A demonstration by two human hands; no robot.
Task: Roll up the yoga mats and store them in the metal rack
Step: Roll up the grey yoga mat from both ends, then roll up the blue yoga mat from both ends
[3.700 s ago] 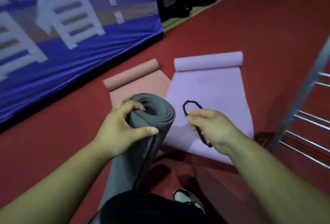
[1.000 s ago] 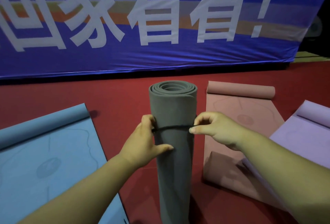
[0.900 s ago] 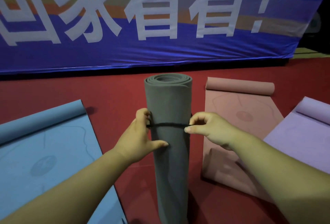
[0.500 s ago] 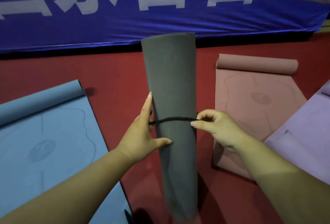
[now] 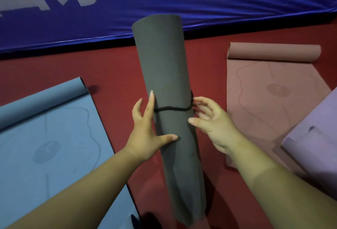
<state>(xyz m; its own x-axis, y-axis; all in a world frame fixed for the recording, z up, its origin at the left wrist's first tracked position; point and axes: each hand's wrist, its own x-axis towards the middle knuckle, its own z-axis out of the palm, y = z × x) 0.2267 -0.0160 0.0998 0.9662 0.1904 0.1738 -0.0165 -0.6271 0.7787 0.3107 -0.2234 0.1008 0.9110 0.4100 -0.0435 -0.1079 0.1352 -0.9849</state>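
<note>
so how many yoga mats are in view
4. A grey rolled mat in the middle; a blue mat spread at left; a pink mat at right; a purple mat at the far right edge. Others may be out of frame.

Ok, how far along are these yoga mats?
Done: the grey mat is rolled, with a black band around it. In hand: the left hand steadies it upright, right hand at the band. Left: blue mat, pink mat, purple mat lie unrolled; rack not visible.

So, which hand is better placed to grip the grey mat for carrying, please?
Probably the left hand: its thumb and fingers lie against the mat, while the right hand is spread loose beside the band.
</note>
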